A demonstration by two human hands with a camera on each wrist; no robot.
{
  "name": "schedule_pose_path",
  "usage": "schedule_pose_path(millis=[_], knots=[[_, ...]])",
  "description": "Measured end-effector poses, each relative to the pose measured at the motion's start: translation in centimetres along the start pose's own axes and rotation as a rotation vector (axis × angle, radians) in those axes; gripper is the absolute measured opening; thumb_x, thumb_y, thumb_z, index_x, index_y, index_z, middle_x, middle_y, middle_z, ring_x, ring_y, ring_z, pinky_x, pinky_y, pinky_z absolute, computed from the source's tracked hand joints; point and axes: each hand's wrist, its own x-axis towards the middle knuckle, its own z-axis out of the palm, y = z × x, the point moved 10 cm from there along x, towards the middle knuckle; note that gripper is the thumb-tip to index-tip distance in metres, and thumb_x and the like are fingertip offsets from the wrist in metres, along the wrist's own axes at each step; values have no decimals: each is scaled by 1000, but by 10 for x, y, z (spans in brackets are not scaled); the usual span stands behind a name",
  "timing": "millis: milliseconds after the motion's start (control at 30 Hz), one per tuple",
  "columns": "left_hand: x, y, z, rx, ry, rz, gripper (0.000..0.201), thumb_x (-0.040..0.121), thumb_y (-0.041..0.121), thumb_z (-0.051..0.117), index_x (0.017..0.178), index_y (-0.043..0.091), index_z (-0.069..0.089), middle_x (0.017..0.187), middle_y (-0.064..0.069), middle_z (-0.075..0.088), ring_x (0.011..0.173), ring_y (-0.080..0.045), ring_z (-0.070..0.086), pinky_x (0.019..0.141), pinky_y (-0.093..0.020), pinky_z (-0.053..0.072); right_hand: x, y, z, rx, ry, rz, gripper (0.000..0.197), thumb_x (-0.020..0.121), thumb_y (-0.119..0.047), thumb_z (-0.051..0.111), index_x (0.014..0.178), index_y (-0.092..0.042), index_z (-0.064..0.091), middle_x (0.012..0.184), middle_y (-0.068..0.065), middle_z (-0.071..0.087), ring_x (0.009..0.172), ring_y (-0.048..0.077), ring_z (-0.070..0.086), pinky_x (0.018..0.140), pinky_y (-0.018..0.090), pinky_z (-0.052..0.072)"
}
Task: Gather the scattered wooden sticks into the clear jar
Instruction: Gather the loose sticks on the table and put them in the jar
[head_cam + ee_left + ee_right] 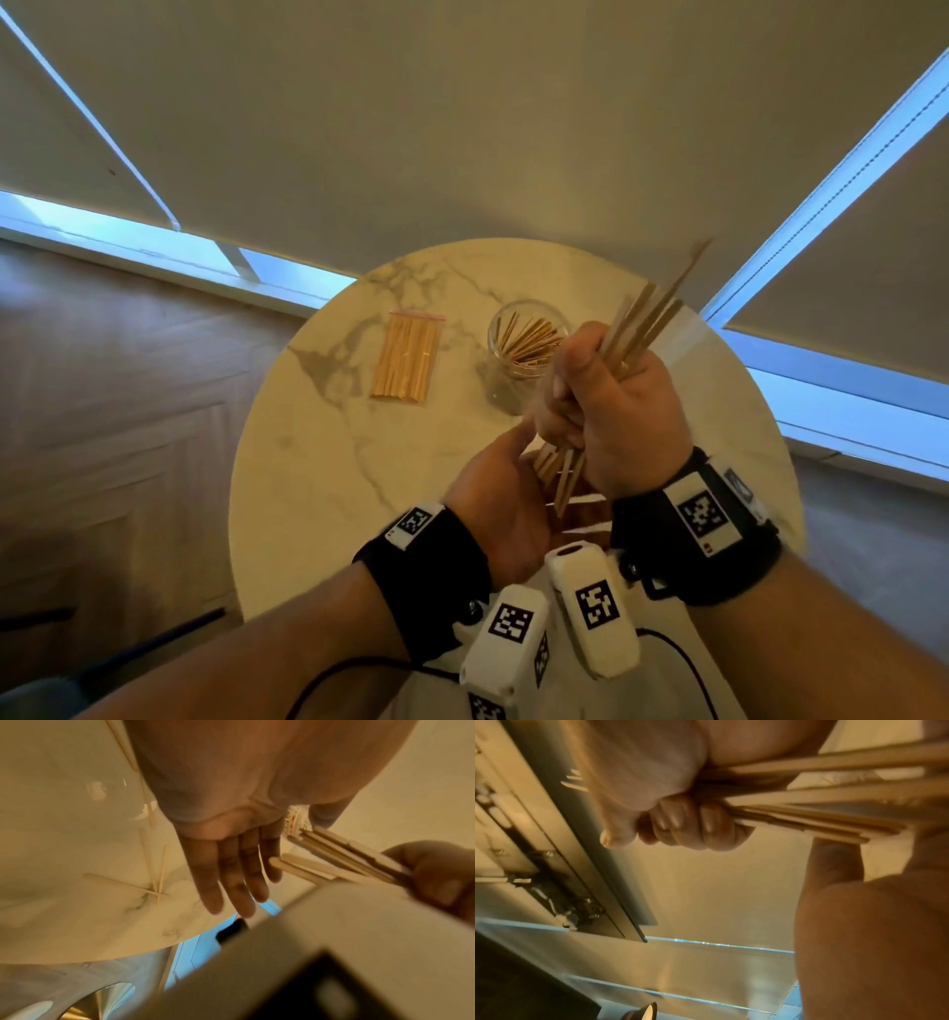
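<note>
My right hand [611, 401] grips a bundle of wooden sticks [642, 324], held tilted above the round marble table [318, 462]; their lower ends [560, 473] stick out below the fist. In the right wrist view the fingers [693, 823] curl round the sticks [821, 801]. My left hand [506, 478] is held flat, fingers straight, against the bundle's lower ends; the left wrist view shows its fingers [231, 878] extended beside the stick ends [321, 858]. The clear jar [524, 349] stands behind the hands with several sticks in it. A few loose sticks [154, 882] lie on the table.
A clear zip bag of sticks [408, 360] lies flat on the table left of the jar. The table edge curves close to my wrists. Window blinds [462, 128] hang behind the table; wooden floor [118, 411] lies to the left.
</note>
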Motion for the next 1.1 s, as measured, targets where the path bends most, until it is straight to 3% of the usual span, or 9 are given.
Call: schedule_pose_path(millis=[200,333,467,567,667,767,833,1000,1100], knots=[[0,22,-2,-8,28,164,46,102,36,46,126,0,62,123,-22,65,110,-33,67,83,-45,59,0,4,5,-181,-75,-1,36,83,-45,79,90,-13,63,51,1,54,45,27,57,52,31,48],[2,35,-4,-24,22,181,32,104,21,39,94,3,63,87,-15,69,78,-25,73,65,-33,60,0,7,5,-217,-90,9,32,83,-45,79,89,-19,63,53,6,57,50,37,63,56,40,52],[-1,39,-3,26,22,217,52,105,42,42,139,4,57,139,-24,60,128,-37,59,92,-44,56,3,10,-2,-316,-39,0,34,81,-43,82,78,-13,66,67,10,70,71,40,71,69,49,60],[3,42,-9,-18,51,244,47,106,37,45,144,10,54,146,-22,55,135,-37,53,101,-47,51,3,16,-2,-494,-105,15,17,76,-26,84,83,-17,71,91,3,78,94,24,76,87,50,59],[10,43,-27,-25,143,231,43,106,34,44,140,12,59,144,-20,58,136,-36,52,114,-48,41,6,13,-4,-597,-106,-9,19,78,-30,79,79,-13,70,89,0,75,91,17,73,83,34,58],[12,50,-34,70,234,239,34,104,28,47,120,10,71,114,-18,68,93,-27,65,77,-33,56,9,15,-1,-714,-131,-64,27,83,-33,76,70,-10,66,86,-3,67,84,19,67,76,29,53],[10,55,-35,144,278,253,29,102,14,43,103,11,72,83,-9,62,60,-14,53,51,-23,40,13,17,-10,-807,-91,-35,21,79,-36,80,75,-19,68,90,-8,62,86,15,65,76,29,52],[8,78,-27,261,366,282,36,105,12,40,109,10,75,70,-4,60,47,-9,46,44,-22,36,13,14,-27,-982,58,69,32,80,-57,72,75,-25,72,66,-5,71,63,7,68,61,40,57],[10,112,-17,414,416,369,28,103,25,52,105,10,76,81,-9,68,56,-14,60,54,-29,51,24,12,-41,-981,179,57,39,86,-58,68,76,-21,72,62,-5,70,57,1,68,51,25,56]])
